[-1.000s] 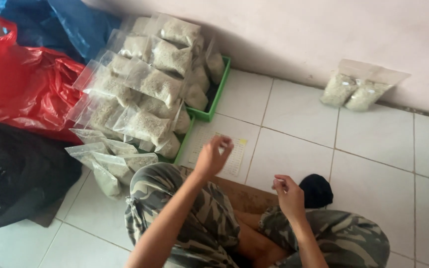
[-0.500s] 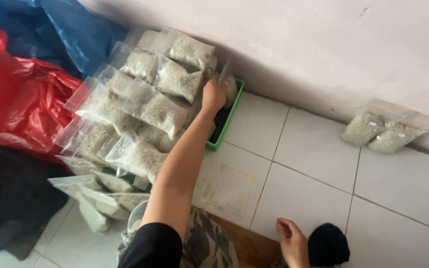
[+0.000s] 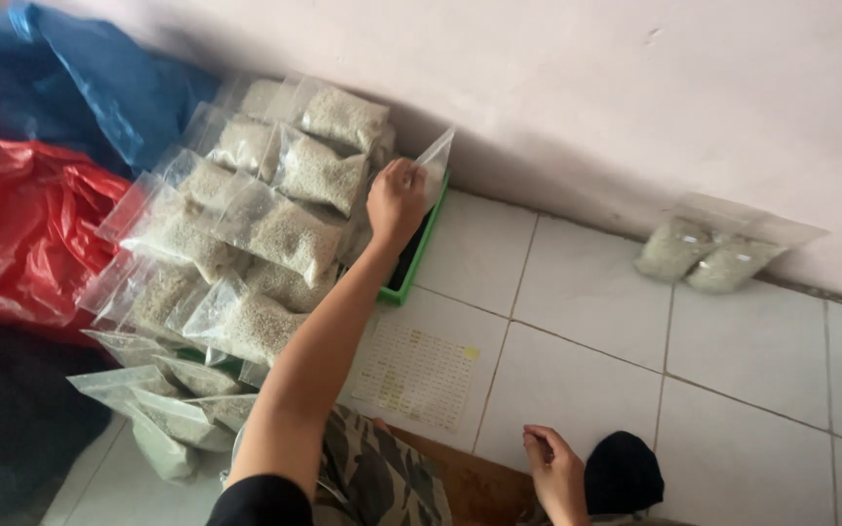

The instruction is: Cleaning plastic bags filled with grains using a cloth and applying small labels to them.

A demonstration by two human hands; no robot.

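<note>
At upper centre, the left hand [image 3: 394, 203] pinches the clear bag [image 3: 433, 166], its long axis tilted up-right above the green tray [image 3: 413, 265], while the right hand [image 3: 554, 471], fingers loosely curled and empty, rests far below.

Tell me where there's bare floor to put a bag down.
Free: the white floor tiles between the green tray and the two filled clear bags by the wall. Crowded: the piled clear bags of grain around the left hand.
</note>
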